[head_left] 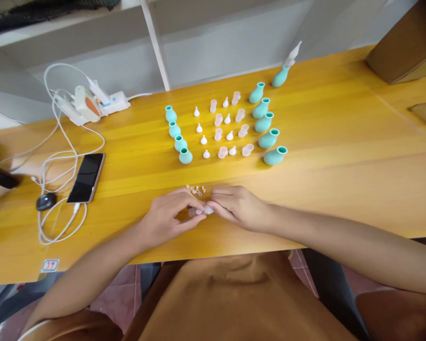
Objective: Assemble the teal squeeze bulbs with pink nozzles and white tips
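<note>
My left hand (pixel 168 217) and my right hand (pixel 236 206) meet near the front edge of the yellow wooden table (pixel 341 156). Both pinch a small translucent white piece (pixel 203 210) between their fingertips. Just beyond the fingers lies a cluster of several tiny pink rings (pixel 196 190). Farther back stand rows of parts: small teal bulbs (pixel 177 136) on the left, white cone tips (pixel 200 133), pale pink cups (pixel 220 128) and larger teal bulbs (pixel 266 124) on the right. One assembled teal bulb with a white nozzle (pixel 286 67) stands behind them.
A black phone (pixel 86 177) lies at the left with white cables (pixel 58 189) looped round it, leading to a white power strip (pixel 88 102). A brown cardboard box (pixel 406 45) sits at the far right corner. White shelving runs behind the table.
</note>
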### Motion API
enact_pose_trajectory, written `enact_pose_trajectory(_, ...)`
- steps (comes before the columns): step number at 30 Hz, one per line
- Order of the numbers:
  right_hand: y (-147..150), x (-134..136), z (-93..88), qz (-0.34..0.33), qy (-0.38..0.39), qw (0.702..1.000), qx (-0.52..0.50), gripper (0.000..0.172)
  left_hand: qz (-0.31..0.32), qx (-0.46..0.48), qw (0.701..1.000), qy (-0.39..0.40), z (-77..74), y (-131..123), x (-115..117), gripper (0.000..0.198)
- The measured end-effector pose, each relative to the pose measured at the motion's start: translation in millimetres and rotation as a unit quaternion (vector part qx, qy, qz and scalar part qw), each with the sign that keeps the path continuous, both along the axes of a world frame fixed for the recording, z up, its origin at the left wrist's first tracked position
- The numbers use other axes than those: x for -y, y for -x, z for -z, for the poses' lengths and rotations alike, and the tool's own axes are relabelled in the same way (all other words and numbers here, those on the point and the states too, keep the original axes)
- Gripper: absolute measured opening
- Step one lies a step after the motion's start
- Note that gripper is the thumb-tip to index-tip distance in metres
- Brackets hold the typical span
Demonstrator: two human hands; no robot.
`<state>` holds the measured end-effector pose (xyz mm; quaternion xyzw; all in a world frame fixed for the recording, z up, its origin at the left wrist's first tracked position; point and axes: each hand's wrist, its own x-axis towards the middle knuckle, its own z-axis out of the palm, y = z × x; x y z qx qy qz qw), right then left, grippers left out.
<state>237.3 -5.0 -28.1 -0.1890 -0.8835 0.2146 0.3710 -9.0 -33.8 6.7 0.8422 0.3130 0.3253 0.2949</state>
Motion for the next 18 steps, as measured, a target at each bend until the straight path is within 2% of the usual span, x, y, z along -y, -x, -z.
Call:
enact_pose_trajectory(5, -0.4, 1.4, 0.6, -0.010, -0.002, 1.000, 0.009, 0.037, 0.023, 0.005, 1.000, 0.007, -0.7, 1.1, -2.2, 0.012)
enact_pose_trajectory(18, -1.7, 1.3, 1.1, -0.022, 0.001, 0.999, 0.029, 0.039, 0.032, 0.000, 0.998, 0.048, -0.1, 2.6, -3.3, 0.005)
